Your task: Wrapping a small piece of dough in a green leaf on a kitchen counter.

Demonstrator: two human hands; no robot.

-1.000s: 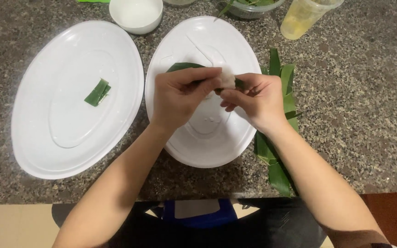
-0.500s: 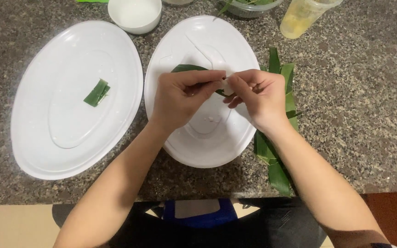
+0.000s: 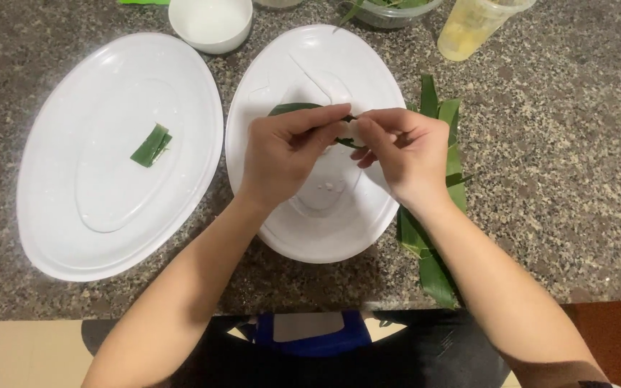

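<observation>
Both hands meet above the right white oval plate (image 3: 303,65). My left hand (image 3: 285,154) and my right hand (image 3: 404,154) pinch a curved green leaf strip (image 3: 292,109) between their fingertips, with a small white lump partly hidden inside the fingers. One end of the strip arcs out to the left of my left fingers. On the left white oval plate (image 3: 73,215) lies a small folded green leaf piece (image 3: 151,145).
Long green leaves (image 3: 436,215) lie on the speckled stone counter to the right of the right plate. At the back stand a white bowl (image 3: 210,21), a clear bowl of greens (image 3: 393,8) and a plastic cup of yellow liquid (image 3: 468,29). The counter's near edge runs below my forearms.
The leaf strip has been drawn out longer to the left, and both hands have shifted slightly while keeping hold of it.
</observation>
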